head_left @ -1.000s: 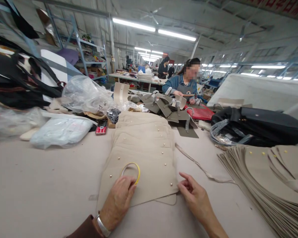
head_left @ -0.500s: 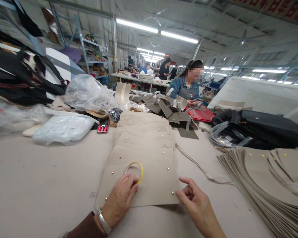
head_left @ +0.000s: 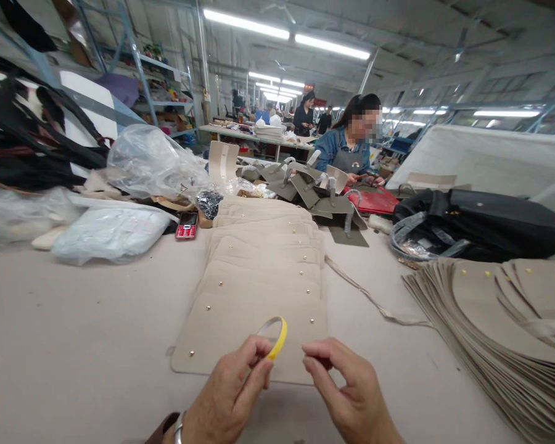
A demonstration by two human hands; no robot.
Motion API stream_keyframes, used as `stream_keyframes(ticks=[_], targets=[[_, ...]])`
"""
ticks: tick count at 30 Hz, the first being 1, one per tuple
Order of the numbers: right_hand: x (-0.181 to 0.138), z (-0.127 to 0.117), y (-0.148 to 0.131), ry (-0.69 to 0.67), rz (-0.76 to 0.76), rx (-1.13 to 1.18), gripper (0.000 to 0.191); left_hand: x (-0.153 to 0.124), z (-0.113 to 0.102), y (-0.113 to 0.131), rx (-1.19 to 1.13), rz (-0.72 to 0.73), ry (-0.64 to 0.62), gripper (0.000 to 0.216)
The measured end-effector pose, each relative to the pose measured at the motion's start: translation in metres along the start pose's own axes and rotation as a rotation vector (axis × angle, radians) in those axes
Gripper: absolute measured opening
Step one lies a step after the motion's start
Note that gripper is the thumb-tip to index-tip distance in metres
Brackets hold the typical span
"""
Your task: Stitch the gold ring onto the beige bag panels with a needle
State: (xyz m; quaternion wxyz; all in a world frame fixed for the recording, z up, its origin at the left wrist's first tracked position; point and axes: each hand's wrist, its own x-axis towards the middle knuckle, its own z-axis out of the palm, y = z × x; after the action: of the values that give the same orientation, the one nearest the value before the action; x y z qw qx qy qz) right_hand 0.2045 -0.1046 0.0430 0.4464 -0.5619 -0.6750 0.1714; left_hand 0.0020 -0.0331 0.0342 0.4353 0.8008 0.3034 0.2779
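My left hand (head_left: 234, 385) pinches a narrow roll of yellow tape (head_left: 280, 339) between thumb and fingers, holding it on edge above the front of a beige panel (head_left: 250, 336). To the right of the roll, a short gap away, is my right hand (head_left: 349, 388). Its thumb and forefinger are pinched close together, and anything between them is too small to make out. The beige panel is the nearest in an overlapping row of beige panels (head_left: 263, 246) running away from me, with small metal studs along both sides. Both hands partly cover its front edge.
A thick fanned stack of beige pieces (head_left: 472, 308) lies at right, with a thin strip (head_left: 361, 299) beside it. Beyond are a black bag (head_left: 485, 231), a red phone (head_left: 186, 226), plastic-wrapped bundles (head_left: 113, 231) and grey pieces with handles (head_left: 309, 191). A co-worker (head_left: 346, 145) sits across the table.
My left hand has brought the tape roll to the right and towards me. My right hand has left the panel's right edge, moved left, and its fingers have closed to a pinch.
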Motion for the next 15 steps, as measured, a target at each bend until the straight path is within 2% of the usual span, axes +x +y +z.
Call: stream_keyframes(ticks=[3, 6, 15], targets=[[0.004, 0.009, -0.012, -0.016, -0.163, -0.014, 0.027, -0.003, 0.005, 0.005, 0.072, 0.073, 0.020, 0.019], [0.004, 0.016, -0.015, -0.035, -0.251, -0.089, 0.034, -0.004, 0.008, 0.006, 0.201, 0.169, 0.060, 0.018], [-0.001, 0.020, -0.010, -0.031, -0.377, -0.193, 0.022, -0.014, 0.019, 0.001, 0.348, 0.258, 0.081, 0.019]])
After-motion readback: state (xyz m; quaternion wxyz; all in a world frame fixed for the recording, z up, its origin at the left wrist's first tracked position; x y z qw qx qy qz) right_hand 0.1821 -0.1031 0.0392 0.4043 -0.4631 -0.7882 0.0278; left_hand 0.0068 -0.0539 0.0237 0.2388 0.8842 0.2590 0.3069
